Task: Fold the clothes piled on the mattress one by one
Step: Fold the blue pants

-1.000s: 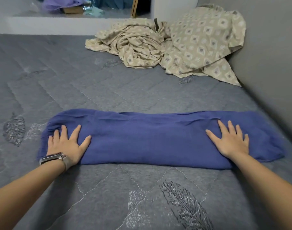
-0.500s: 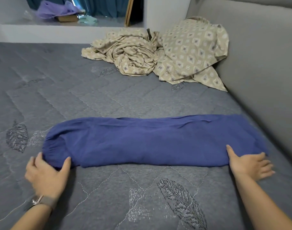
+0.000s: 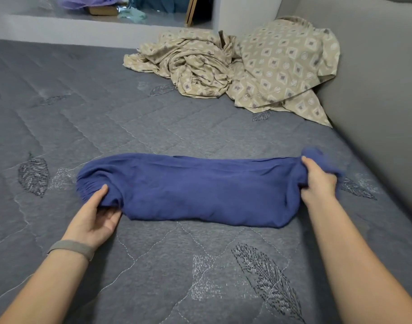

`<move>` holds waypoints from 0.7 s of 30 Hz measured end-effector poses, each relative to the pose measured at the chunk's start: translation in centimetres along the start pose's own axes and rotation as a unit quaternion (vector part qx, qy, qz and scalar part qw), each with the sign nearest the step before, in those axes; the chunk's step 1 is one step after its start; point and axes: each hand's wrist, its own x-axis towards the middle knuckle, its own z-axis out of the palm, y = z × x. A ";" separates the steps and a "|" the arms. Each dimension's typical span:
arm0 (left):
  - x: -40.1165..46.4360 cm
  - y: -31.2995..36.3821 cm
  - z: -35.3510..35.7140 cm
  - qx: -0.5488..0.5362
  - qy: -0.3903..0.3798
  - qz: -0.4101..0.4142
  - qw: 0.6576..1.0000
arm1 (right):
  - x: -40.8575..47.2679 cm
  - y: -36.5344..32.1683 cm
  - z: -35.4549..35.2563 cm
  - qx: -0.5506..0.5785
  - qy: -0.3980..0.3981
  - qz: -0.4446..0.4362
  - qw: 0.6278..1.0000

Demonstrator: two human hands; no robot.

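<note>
Blue garment (image 3: 200,190) held at both ends on the mattress (image 3: 106,118).

Lying lengthwise, left to right, folded into a long band on the grey quilted surface. Left hand (image 3: 96,216) pinching the near left corner by the gathered cuff, thumb on top, fingers curled beneath. Right hand (image 3: 317,181) gripping the bunched right end, lifted a little. Grey band (image 3: 71,249) on the left wrist. Beige patterned heap (image 3: 235,69) well beyond, against the grey headboard (image 3: 375,78).
</note>
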 end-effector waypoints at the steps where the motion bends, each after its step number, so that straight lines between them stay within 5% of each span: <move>1: 0.0 0.0 0.3 -0.004 -0.006 0.008 1.000 | -1.3 -0.6 1.1 -0.071 0.020 -0.077 0.994; 5: 0.3 0.4 0.1 -0.034 0.003 0.047 0.998 | -7.7 -1.4 5.9 -0.337 -0.118 -0.284 0.890; 8: 0.5 0.9 -0.6 -0.073 0.012 0.058 0.996 | -11.0 0.7 7.0 -0.611 -0.236 -0.366 0.661; 11: 0.6 1.1 -1.0 -0.098 -0.010 0.061 0.993 | -13.4 4.3 7.1 -0.684 -0.332 -0.450 0.469; 14: 0.6 1.0 -1.0 -0.106 -0.027 0.066 0.992 | -13.7 6.4 6.9 -0.677 -0.389 -0.437 0.447; 18: 0.7 0.8 -0.8 -0.099 -0.026 0.075 0.992 | -13.2 6.0 6.9 -0.574 -0.413 -0.492 0.508; 21: 0.9 0.5 -0.6 -0.100 -0.017 0.085 0.991 | -14.5 7.2 7.2 -0.576 -0.491 -0.388 0.526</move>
